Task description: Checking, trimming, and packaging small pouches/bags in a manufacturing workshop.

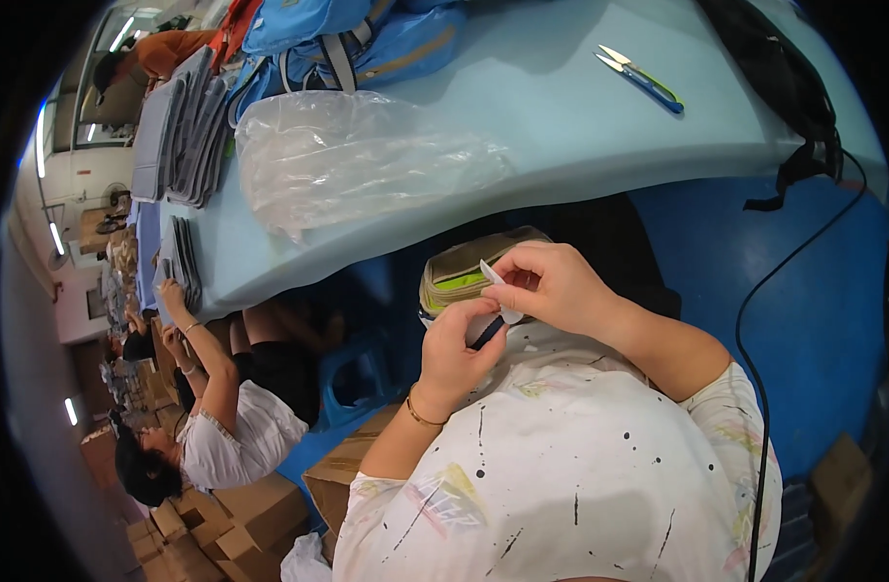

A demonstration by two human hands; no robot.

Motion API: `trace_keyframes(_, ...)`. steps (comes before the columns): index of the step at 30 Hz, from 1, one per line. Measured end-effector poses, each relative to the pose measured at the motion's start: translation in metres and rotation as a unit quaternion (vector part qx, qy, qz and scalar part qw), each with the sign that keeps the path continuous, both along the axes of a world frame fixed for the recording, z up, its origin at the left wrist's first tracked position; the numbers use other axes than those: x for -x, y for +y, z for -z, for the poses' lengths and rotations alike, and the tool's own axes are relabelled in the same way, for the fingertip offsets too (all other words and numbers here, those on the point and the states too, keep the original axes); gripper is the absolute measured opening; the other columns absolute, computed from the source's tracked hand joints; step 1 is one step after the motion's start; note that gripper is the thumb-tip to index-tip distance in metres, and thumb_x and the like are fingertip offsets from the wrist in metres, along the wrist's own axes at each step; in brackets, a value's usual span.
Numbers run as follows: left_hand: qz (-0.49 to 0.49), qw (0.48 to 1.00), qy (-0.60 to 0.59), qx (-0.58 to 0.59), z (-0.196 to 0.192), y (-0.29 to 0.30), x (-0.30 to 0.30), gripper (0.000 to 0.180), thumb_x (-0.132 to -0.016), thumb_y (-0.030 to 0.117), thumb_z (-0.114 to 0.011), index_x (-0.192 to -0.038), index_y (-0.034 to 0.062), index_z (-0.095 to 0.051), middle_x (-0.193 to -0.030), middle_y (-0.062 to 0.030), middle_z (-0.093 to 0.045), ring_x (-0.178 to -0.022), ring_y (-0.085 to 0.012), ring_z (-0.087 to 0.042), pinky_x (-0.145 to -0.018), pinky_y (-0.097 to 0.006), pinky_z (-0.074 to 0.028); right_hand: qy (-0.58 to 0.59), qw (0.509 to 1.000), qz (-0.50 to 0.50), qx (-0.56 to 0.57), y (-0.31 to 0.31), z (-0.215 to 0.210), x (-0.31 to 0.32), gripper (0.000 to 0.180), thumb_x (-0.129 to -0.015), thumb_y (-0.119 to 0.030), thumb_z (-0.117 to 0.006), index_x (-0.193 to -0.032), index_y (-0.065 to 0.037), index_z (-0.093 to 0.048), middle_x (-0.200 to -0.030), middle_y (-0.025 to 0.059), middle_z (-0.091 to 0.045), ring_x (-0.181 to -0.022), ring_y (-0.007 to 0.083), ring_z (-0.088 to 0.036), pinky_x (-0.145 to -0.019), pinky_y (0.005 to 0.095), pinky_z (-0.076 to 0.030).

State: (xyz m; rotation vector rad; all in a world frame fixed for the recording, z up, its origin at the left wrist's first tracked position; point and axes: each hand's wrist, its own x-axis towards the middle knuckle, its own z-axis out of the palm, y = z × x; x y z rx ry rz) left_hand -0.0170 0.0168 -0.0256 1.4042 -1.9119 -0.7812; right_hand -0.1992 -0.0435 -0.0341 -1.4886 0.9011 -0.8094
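Close up, a person's left hand [454, 354] and right hand [551, 286] meet at chest height, fingers pinching a small white tag [498, 291] together, elbows bent, so it stays taut beside a khaki pouch [464, 272] with a lime stripe on the lap. Beyond, the pale blue surface [561, 116] carries a clear plastic bag [357, 160] and thread snips [640, 80].

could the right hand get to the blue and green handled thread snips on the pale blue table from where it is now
Probably yes, with a stretch. The thread snips lie alone on the pale blue table, with bare surface on the near side. But the right hand is pinching a small white strip, so it would need to free its fingers first.
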Motion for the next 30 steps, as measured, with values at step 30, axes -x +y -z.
trace_keyframes(30,0.099,0.874,0.043,-0.475,0.011,-0.008,-0.083,0.056,-0.081,0.003,-0.063,-0.133,0.0008,-0.042,-0.106,-0.0056,-0.060,-0.091,-0.0124,-0.057,-0.082,-0.026,-0.047,0.221,0.967,-0.104,-0.072,0.002,0.113,0.053,0.033,-0.082,-0.023,-0.062,-0.109,-0.003,-0.062,-0.097,0.0143,-0.067,-0.087,0.0287,-0.064,-0.080,0.0355,-0.050)
